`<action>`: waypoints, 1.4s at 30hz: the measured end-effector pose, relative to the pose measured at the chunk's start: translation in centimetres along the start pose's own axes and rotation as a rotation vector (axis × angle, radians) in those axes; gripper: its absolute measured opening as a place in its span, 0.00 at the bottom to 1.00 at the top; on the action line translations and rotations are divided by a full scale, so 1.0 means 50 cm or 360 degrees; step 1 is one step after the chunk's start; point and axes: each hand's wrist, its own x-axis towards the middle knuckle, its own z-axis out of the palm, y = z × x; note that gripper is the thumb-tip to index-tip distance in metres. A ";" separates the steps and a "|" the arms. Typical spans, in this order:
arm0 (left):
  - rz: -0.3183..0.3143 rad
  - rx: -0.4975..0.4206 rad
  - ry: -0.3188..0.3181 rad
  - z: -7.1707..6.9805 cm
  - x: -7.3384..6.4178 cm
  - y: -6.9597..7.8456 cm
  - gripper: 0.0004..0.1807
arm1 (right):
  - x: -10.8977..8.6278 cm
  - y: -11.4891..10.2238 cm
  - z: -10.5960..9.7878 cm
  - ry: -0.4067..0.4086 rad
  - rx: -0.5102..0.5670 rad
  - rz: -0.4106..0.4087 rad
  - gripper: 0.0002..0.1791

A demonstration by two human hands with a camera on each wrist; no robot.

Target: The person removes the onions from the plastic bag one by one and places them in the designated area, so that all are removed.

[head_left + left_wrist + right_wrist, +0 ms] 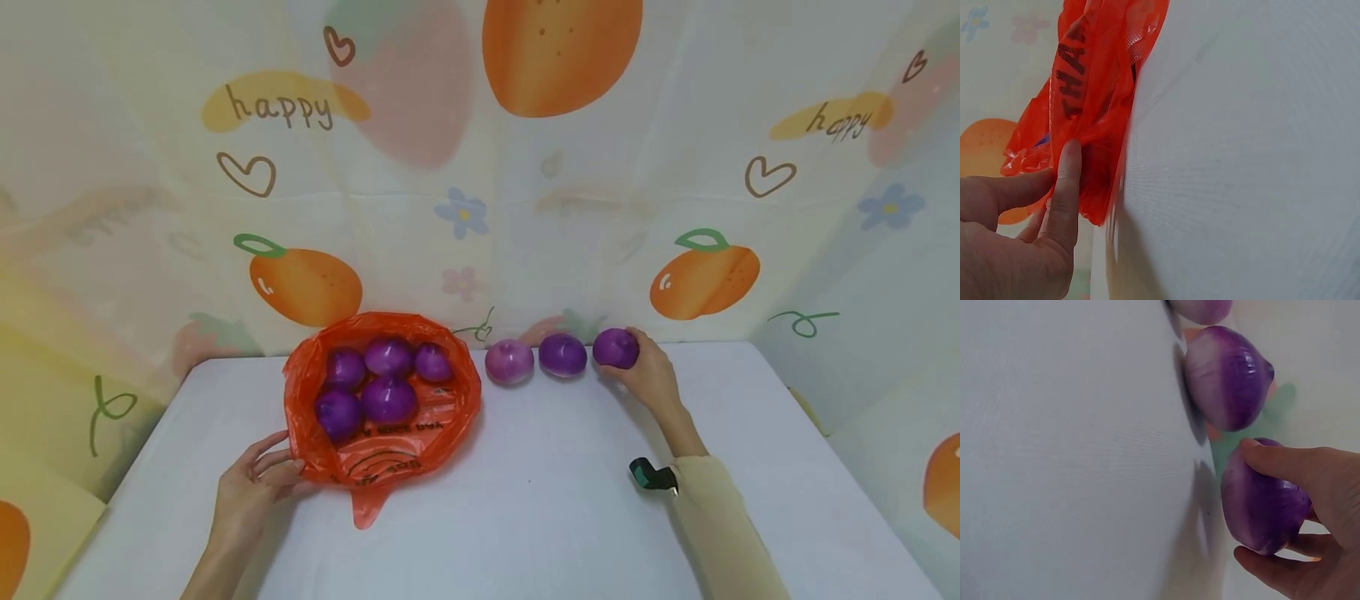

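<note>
A red plastic bag [461, 433] stands with its mouth spread wide on the table, and several purple onions [389, 400] lie inside it. My left hand [251, 479] pinches the bag's near-left rim between thumb and fingers [1067, 181]. Over at the right, my right hand [651, 379] grips a purple onion [1263, 500] from its right side, thumb on one side and fingers on the other. In the right wrist view this onion looks raised just off the table. Beside it sit a dark purple onion [562, 356] and a paler onion [509, 362], in a row.
The white-covered table [517, 517] meets a printed cloth backdrop [525, 250] right behind the onions. A handle loop [369, 507] of the bag lies toward the front. A small black-and-green object [651, 475] is by the right sleeve.
</note>
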 end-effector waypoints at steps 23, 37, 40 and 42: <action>0.0003 0.0017 0.0009 -0.002 0.001 0.001 0.37 | 0.021 0.007 0.024 -0.0040 -0.0054 -0.0018 0.48; -0.0028 0.0001 0.0054 0.007 0.003 -0.002 0.36 | -0.014 -0.152 -0.017 0.0106 0.0023 -0.0382 0.46; -0.0013 -0.0017 0.0046 0.007 0.003 -0.001 0.36 | -0.025 -0.173 -0.015 0.0080 0.0072 -0.0448 0.45; -0.0005 -0.0013 0.0044 0.008 0.004 0.000 0.35 | -0.032 -0.188 -0.012 0.0058 0.0103 -0.0495 0.45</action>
